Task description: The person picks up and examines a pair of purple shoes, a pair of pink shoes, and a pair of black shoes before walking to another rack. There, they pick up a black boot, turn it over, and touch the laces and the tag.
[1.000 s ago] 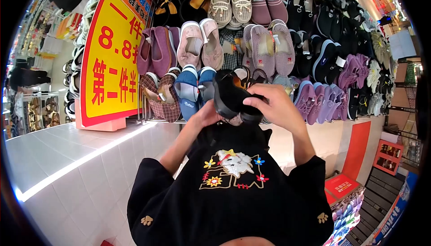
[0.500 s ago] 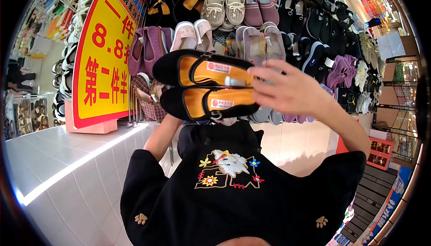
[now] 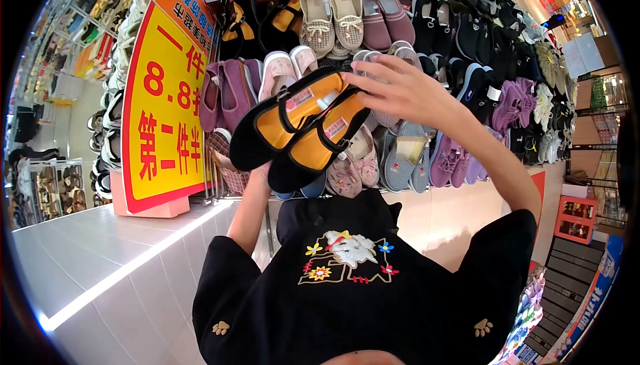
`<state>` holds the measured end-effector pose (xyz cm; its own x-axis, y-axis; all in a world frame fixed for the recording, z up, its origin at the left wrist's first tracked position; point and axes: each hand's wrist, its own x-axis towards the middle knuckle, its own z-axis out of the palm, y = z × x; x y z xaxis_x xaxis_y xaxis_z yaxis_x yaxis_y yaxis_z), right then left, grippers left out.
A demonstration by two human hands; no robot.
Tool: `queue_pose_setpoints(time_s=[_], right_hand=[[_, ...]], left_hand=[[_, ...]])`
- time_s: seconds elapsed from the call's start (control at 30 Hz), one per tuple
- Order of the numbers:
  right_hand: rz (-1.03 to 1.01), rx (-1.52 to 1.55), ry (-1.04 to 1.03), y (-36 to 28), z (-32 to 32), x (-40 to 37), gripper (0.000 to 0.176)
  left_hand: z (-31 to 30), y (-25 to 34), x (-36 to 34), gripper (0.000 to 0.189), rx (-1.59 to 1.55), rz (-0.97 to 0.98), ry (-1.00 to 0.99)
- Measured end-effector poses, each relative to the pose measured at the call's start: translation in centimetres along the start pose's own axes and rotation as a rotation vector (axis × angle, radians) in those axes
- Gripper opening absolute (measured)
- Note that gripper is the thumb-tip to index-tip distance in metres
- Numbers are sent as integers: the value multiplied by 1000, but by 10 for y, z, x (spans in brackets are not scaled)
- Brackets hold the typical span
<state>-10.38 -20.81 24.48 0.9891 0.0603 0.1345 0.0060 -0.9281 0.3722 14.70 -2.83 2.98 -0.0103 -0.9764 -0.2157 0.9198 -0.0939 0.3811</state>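
Held: black cloth strap shoes (image 3: 300,125), orange insoles; right hand (image 3: 400,92) fingers pinch heels, 2 o'clock; left hand (image 3: 262,172) beneath toes, 7 o'clock, grip hidden. Likely best: pair pressed together, both ends supported.

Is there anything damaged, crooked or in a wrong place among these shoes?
Nothing looks damaged. The pair of black shoes is tilted, toes down, only because the left hand holds it from below and the right hand touches the heels. The hanging pairs behind sit in tidy rows.
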Motion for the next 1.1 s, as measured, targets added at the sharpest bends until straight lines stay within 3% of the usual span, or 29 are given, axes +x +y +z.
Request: queue_pose_setpoints(time_s=[0.07, 0.17, 0.2, 0.27, 0.37, 0.47, 0.57, 0.67, 0.7, 0.77, 0.8, 0.83, 0.93, 1.0, 1.1], right_hand=[[56, 52, 46, 2, 4, 1, 27], [423, 264, 211, -13, 5, -9, 34], [408, 267, 209, -23, 12, -15, 34], [739, 406, 378, -45, 34, -28, 24], [1054, 590, 437, -93, 67, -45, 15], [1271, 692, 515, -146, 86, -50, 12], [1359, 780, 566, -189, 93, -50, 11], [1418, 871, 444, -208, 88, -42, 11], [1439, 890, 424, -209, 83, -40, 11], [1443, 842, 396, -207, 72, -39, 12], [1454, 790, 451, -209, 75, -41, 13], [1509, 775, 494, -210, 80, -43, 13], [1658, 850, 530, -223, 76, -35, 12], [1641, 877, 524, -226, 81, -31, 11], [1585, 886, 464, -235, 80, -21, 11]], left_hand=[[-4, -4, -6, 61, -21, 24, 34], [-12, 4, -3, 61, -49, 80, 65], [-15, 8, 1, 62, -61, 100, 66], [-21, 29, 20, 62, -69, 163, 51], [-33, 72, 64, 63, -86, 251, -13], [-46, 123, 122, 63, -117, 307, -150], [-61, 170, 189, 64, -165, 292, -360], [-74, 187, 246, 64, -203, 195, -600], [-83, 171, 244, 64, -218, 170, -583], [-79, 147, 268, 76, -110, 404, 167], [-89, 135, 259, 82, -478, 191, 194], [-67, 118, 242, 85, -517, 208, 283], [-42, 86, 200, 75, -329, 327, 110], [-16, 91, 182, 65, -348, 307, 133], [-14, 94, 167, 48, 203, 380, 157]])
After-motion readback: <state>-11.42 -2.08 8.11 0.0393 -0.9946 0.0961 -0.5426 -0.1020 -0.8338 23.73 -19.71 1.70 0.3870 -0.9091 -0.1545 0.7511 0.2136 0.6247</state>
